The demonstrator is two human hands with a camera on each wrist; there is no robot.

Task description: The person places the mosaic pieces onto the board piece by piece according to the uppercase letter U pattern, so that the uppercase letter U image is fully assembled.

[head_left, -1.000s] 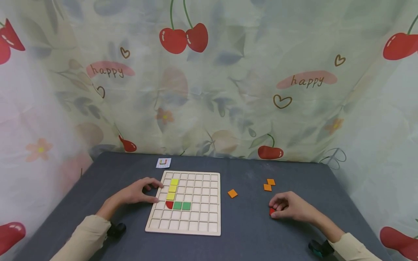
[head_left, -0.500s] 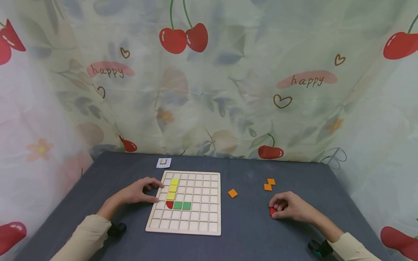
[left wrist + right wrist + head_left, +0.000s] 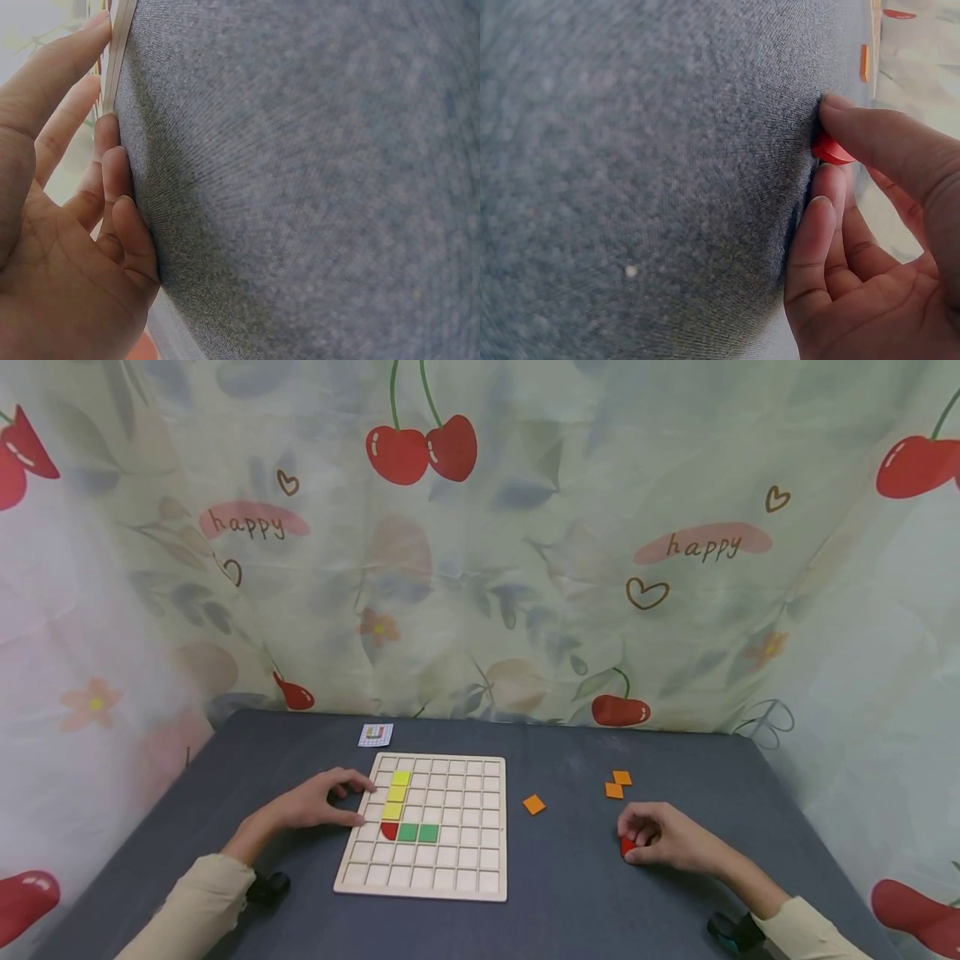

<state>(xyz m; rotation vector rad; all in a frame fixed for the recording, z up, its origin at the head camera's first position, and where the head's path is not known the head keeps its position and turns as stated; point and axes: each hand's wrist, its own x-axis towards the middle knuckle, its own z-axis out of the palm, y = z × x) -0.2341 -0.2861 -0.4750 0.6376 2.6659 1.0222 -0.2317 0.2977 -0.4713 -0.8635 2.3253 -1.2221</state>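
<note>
A pale wooden grid board (image 3: 450, 857) lies on the table, with yellow square tiles (image 3: 395, 794), green square tiles (image 3: 417, 833) and a red rounded tile (image 3: 389, 832) set in its cells. My left hand (image 3: 318, 799) rests at the board's left edge, its thumb and fingertips touching the rim; the left wrist view shows the relaxed fingers (image 3: 67, 135) against that edge. To the right, my right hand (image 3: 671, 837) pinches a red tile (image 3: 832, 150) between thumb and fingers, low at the table surface. The fingers partly cover this tile, so its full outline is hidden.
Loose orange square tiles lie right of the board, one near it (image 3: 534, 805) and two farther off (image 3: 618, 784). A small printed card (image 3: 375, 735) lies behind the board. A patterned curtain (image 3: 480, 568) surrounds the dark table (image 3: 558, 868).
My right hand has shifted very slightly at the same spot, and a little more of the red tile shows. My left hand and the board have stayed still.
</note>
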